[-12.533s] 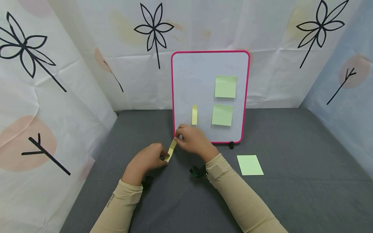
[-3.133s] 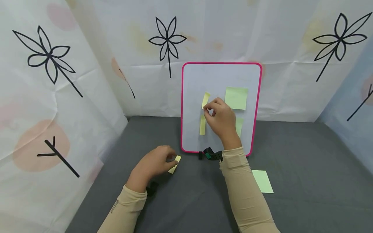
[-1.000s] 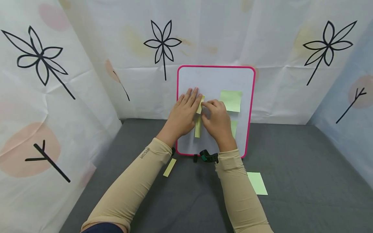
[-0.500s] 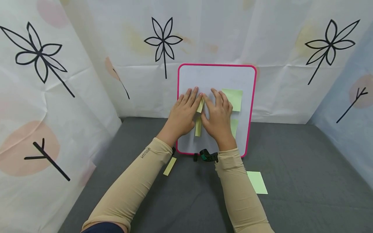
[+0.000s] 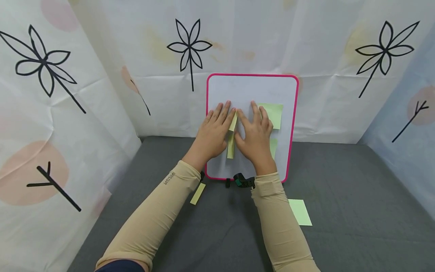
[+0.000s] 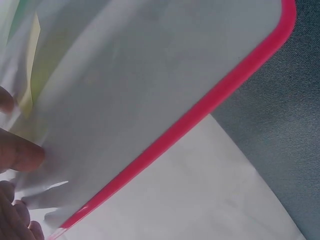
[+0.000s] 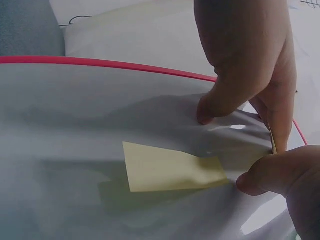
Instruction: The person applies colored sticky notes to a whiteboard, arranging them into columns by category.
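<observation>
A whiteboard [image 5: 251,88] with a pink frame stands upright on the table. My left hand [image 5: 212,136] lies against its left part with fingers straight, the index fingertip at the upper yellow sticky strip [image 5: 233,122]. From the other side my right hand [image 5: 255,138] rests on the board, fingers extended and index fingertip at the same strip's top. Just below is a second yellow sticky strip [image 5: 230,147], in the right wrist view a yellow strip [image 7: 170,170] lifting from the board. Two green sticky notes, the upper one [image 5: 273,115] and the lower one [image 5: 273,147], are partly covered by my right hand.
On the dark table [image 5: 340,189], a loose yellow strip [image 5: 198,194] lies by my left forearm. A green sticky note [image 5: 300,212] lies beside my right sleeve. Behind the board hangs a white cloth [image 5: 163,102] printed with flowers.
My left hand has left the loose strip on the table and come up to the board. My right hand has let go of the upper strip and straightened its fingers against the board.
</observation>
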Tool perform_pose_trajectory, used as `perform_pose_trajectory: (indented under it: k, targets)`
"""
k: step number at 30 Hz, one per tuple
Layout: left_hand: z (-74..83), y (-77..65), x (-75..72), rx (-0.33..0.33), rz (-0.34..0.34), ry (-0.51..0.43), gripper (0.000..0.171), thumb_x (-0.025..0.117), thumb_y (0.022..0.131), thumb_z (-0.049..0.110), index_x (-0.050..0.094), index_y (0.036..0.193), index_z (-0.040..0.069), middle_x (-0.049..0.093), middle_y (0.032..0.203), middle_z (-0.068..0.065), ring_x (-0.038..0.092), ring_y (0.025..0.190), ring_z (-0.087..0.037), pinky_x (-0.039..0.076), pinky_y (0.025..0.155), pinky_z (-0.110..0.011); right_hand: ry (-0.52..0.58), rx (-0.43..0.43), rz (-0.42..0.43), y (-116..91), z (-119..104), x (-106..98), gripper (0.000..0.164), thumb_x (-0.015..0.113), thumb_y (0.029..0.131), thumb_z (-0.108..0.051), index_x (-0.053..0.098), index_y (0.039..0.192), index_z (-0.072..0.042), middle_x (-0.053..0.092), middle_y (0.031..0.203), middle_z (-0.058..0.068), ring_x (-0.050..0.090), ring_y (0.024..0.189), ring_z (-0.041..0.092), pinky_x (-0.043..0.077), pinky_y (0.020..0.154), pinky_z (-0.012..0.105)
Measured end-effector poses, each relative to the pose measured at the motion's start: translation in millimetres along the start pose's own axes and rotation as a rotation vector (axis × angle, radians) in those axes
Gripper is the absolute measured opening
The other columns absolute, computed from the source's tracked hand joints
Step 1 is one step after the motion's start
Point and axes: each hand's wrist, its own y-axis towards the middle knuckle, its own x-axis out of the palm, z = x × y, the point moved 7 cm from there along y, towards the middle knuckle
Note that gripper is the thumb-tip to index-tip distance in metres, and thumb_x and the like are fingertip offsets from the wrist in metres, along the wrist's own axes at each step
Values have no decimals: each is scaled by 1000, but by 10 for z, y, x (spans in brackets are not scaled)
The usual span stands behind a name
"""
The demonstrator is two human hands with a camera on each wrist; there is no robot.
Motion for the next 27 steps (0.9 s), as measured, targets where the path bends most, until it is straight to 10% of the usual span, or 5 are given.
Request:
perform_pose_trajectory:
  k: [17, 27]
  targets:
    - [79, -188, 41, -5, 50, -133, 65, 47, 112, 28, 23, 170, 11, 12, 179, -10, 8, 167, -31, 14, 134, -54, 70, -34, 42, -25, 8, -19, 42, 71, 98, -21, 71, 138, -11, 39, 168, 15, 33, 155, 41, 33, 118, 66]
    - [111, -396, -69, 77, 196, -284, 56, 63, 105, 24, 51, 157, 4, 50, 163, -13, 37, 159, -28, 30, 129, -54, 132, -99, 68, -117, -50, -187, 34, 75, 96, -18, 76, 128, -7, 54, 156, 17, 48, 143, 43, 43, 110, 67]
